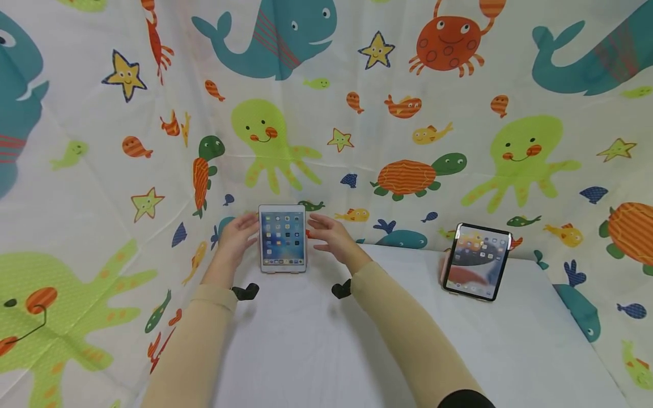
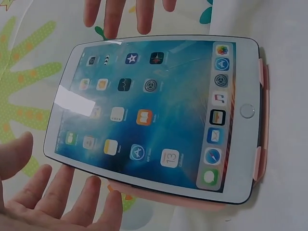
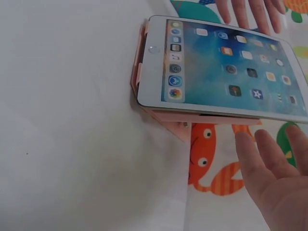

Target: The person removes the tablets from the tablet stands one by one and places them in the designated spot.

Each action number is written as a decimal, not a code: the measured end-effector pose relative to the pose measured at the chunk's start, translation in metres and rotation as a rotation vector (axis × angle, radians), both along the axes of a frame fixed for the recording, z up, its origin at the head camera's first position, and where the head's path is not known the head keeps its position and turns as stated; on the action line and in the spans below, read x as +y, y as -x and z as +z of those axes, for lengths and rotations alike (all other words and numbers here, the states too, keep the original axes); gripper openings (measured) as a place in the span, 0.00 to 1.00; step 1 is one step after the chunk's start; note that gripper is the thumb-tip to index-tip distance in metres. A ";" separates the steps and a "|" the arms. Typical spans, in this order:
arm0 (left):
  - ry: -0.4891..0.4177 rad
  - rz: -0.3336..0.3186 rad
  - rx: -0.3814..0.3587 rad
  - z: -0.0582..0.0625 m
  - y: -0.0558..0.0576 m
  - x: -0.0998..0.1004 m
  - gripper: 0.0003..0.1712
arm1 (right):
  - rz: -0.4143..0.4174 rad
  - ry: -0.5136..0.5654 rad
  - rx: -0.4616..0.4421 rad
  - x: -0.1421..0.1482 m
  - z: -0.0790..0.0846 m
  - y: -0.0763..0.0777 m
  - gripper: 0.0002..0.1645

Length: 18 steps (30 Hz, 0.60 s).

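A white-framed tablet (image 1: 283,238) leans upright on a pink stand (image 3: 177,129) at the back of the white table, its screen lit with app icons. My left hand (image 1: 236,241) is at the tablet's left side with fingers extended; in the left wrist view the fingertips (image 2: 94,185) overlap its long edge. On the opposite side, my right hand (image 1: 334,235) has its fingers loosely spread, and in the right wrist view the fingertips (image 3: 243,142) sit just off the edge. Neither hand grips the tablet. Most of the stand is hidden behind it.
A second, dark-framed tablet (image 1: 477,262) stands tilted on the right part of the white table (image 1: 306,351). Behind and to the left hangs a white cloth (image 1: 326,187) printed with sea animals. Black straps with small mounts (image 1: 246,292) circle the wrists.
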<state>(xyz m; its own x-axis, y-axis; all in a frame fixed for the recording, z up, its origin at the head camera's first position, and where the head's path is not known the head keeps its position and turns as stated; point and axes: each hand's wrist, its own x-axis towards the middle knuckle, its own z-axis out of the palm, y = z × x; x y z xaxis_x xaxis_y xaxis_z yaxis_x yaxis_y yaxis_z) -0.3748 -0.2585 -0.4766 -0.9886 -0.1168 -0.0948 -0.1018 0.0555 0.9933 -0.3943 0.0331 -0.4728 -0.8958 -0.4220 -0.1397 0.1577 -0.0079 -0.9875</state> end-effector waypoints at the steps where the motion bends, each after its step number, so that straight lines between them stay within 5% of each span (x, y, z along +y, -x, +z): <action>1: -0.002 0.013 0.001 0.001 0.001 0.001 0.34 | -0.007 -0.001 0.000 -0.001 -0.001 0.001 0.36; 18: 0.017 0.086 -0.001 0.005 0.008 0.005 0.31 | -0.154 -0.006 0.001 -0.021 -0.002 0.010 0.34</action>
<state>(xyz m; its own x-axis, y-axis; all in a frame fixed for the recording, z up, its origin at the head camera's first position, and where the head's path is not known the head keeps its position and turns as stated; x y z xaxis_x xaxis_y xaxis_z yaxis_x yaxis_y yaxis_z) -0.3828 -0.2536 -0.4712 -0.9748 -0.2028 -0.0932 -0.1080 0.0632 0.9921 -0.4045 0.0123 -0.4748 -0.9499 -0.2790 -0.1409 0.1541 -0.0259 -0.9877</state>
